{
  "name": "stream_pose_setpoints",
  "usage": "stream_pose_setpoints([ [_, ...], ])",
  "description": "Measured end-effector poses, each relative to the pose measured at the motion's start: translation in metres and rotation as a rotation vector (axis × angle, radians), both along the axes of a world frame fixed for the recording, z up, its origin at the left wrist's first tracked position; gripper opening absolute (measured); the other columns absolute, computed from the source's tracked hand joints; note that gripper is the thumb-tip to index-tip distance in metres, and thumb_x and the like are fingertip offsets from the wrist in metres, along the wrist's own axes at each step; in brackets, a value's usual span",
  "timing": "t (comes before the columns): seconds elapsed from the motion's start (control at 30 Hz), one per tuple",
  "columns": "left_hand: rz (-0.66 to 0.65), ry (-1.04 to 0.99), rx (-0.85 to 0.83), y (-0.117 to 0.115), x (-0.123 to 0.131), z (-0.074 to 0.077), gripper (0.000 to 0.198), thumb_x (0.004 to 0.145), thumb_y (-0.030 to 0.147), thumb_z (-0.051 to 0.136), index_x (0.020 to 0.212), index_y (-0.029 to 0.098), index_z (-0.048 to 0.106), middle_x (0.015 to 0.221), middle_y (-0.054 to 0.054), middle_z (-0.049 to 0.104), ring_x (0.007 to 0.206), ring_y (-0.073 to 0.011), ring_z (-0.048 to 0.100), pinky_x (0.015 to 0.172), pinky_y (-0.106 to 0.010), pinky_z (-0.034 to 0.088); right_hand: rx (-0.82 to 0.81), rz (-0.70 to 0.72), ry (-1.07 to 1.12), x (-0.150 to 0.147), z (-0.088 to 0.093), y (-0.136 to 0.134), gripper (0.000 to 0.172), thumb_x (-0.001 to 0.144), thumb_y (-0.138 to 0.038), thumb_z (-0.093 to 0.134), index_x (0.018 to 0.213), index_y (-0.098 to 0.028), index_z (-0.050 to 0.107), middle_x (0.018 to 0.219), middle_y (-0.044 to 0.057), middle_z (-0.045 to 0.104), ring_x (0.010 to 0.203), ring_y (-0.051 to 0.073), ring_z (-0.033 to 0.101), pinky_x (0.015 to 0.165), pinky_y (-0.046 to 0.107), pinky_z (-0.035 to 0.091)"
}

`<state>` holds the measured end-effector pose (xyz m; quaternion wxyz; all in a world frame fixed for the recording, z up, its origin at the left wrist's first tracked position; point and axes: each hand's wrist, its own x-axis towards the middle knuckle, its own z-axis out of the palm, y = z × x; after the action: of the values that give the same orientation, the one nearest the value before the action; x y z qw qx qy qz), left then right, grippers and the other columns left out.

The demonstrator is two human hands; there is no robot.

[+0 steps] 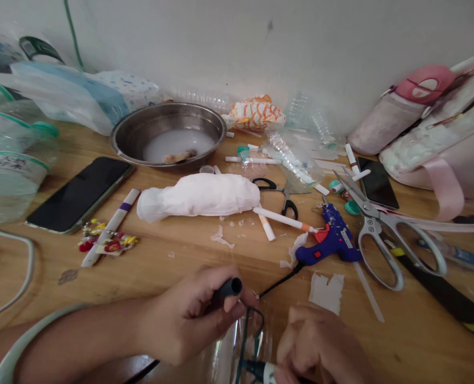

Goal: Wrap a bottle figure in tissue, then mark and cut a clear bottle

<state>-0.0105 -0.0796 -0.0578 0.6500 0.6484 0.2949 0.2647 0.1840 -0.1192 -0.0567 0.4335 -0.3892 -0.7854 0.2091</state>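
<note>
My left hand [189,314] is closed round a short black cylinder, a pen cap or marker end [229,288], at the near edge of the wooden table [181,256]. My right hand [319,344] is curled shut on a black-and-white marker tip [261,369] at the bottom edge. Between both hands lies a clear plastic piece [237,346] with dark drawn lines on it. A pale bangle [13,357] circles my left wrist.
A blue glue gun [333,240], large scissors [381,229], small black scissors [281,194], a white wrapped bundle [200,194], a steel bowl [168,133], two phones [80,192] [377,184], plastic bottles [13,160], scattered markers and pink bags [441,128] fill the table.
</note>
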Motion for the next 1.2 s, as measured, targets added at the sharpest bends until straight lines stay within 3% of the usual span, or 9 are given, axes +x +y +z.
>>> stream_pose_setpoints([
  [0.1, -0.022, 0.008, -0.012, 0.001, 0.001, 0.001, 0.017, 0.092, 0.023, 0.048, 0.076, 0.018, 0.049, 0.079, -0.009, 0.069, 0.069, -0.0153, 0.063, 0.061, -0.024, 0.052, 0.072, -0.205, 0.079, -0.005, 0.001, -0.002, 0.025, 0.076, -0.011, 0.048, 0.065, -0.023, 0.029, 0.044, -0.013, 0.038, 0.033, 0.003, 0.034, 0.048, 0.023, 0.036],
  [0.17, -0.03, -0.02, -0.026, 0.002, 0.002, 0.001, 0.017, 0.091, 0.02, 0.047, 0.074, 0.02, 0.045, 0.081, -0.011, 0.07, 0.071, -0.0171, 0.065, 0.063, -0.026, 0.053, -0.011, -0.267, 0.13, -0.007, 0.001, -0.004, 0.025, 0.079, -0.013, 0.05, 0.066, -0.023, 0.031, 0.046, -0.012, 0.037, 0.035, 0.003, 0.036, 0.047, 0.022, 0.035],
  [0.27, -0.028, -0.015, -0.014, 0.004, 0.002, 0.001, 0.016, 0.09, 0.018, 0.046, 0.074, 0.02, 0.044, 0.079, -0.011, 0.07, 0.071, -0.0179, 0.065, 0.062, -0.026, 0.052, -0.057, -0.221, 0.158, -0.006, 0.001, -0.004, 0.022, 0.077, -0.012, 0.047, 0.066, -0.023, 0.031, 0.045, -0.013, 0.038, 0.035, 0.003, 0.035, 0.048, 0.022, 0.036],
  [0.4, -0.033, 0.034, 0.036, 0.004, 0.002, 0.001, 0.014, 0.089, 0.018, 0.047, 0.075, 0.019, 0.048, 0.078, -0.01, 0.07, 0.064, -0.0155, 0.061, 0.055, -0.023, 0.048, 0.044, -0.079, 0.084, -0.001, -0.001, -0.001, 0.023, 0.073, -0.011, 0.048, 0.067, -0.023, 0.03, 0.045, -0.013, 0.042, 0.034, 0.003, 0.037, 0.047, 0.022, 0.038],
  [0.6, -0.03, 0.024, 0.025, 0.004, 0.002, 0.001, 0.015, 0.09, 0.018, 0.045, 0.075, 0.02, 0.045, 0.078, -0.011, 0.07, 0.066, -0.0166, 0.062, 0.06, -0.026, 0.051, -0.195, -0.303, 0.189, -0.008, 0.001, -0.007, 0.023, 0.083, -0.019, 0.05, 0.067, -0.023, 0.034, 0.05, -0.011, 0.04, 0.041, 0.005, 0.038, 0.046, 0.022, 0.032],
  [0.73, -0.05, -0.016, 0.028, 0.004, 0.002, -0.001, 0.016, 0.091, 0.018, 0.043, 0.075, 0.02, 0.045, 0.078, -0.012, 0.071, 0.066, -0.0177, 0.063, 0.057, -0.026, 0.051, -0.16, -0.28, 0.227, -0.013, 0.002, -0.01, 0.024, 0.079, -0.018, 0.051, 0.065, -0.023, 0.032, 0.049, -0.011, 0.037, 0.04, 0.005, 0.036, 0.051, 0.024, 0.032],
  [0.87, -0.021, 0.002, 0.009, 0.003, 0.001, -0.002, 0.015, 0.091, 0.023, 0.047, 0.077, 0.02, 0.048, 0.076, -0.008, 0.067, 0.066, -0.0166, 0.061, 0.058, -0.025, 0.049, -0.212, -0.361, 0.218, -0.014, 0.001, -0.01, 0.025, 0.081, -0.02, 0.052, 0.064, -0.023, 0.034, 0.049, -0.01, 0.038, 0.043, 0.006, 0.036, 0.049, 0.024, 0.029],
  [1.03, -0.031, 0.021, -0.023, 0.003, 0.001, -0.002, 0.019, 0.092, 0.028, 0.046, 0.074, 0.021, 0.042, 0.065, 0.0, 0.053, 0.06, -0.0131, 0.049, 0.053, -0.023, 0.042, -0.228, -0.39, 0.246, -0.016, 0.002, -0.01, 0.024, 0.08, -0.019, 0.051, 0.064, -0.022, 0.035, 0.049, -0.01, 0.038, 0.043, 0.006, 0.036, 0.051, 0.024, 0.031],
  [1.2, -0.048, 0.001, -0.077, 0.004, 0.002, 0.001, 0.024, 0.092, 0.03, 0.046, 0.073, 0.023, 0.032, 0.069, 0.003, 0.044, 0.058, -0.0109, 0.036, 0.052, -0.023, 0.034, -0.245, -0.386, 0.25, -0.015, 0.004, -0.009, 0.023, 0.08, -0.018, 0.053, 0.064, -0.023, 0.037, 0.051, -0.01, 0.043, 0.045, 0.006, 0.037, 0.051, 0.023, 0.031],
])
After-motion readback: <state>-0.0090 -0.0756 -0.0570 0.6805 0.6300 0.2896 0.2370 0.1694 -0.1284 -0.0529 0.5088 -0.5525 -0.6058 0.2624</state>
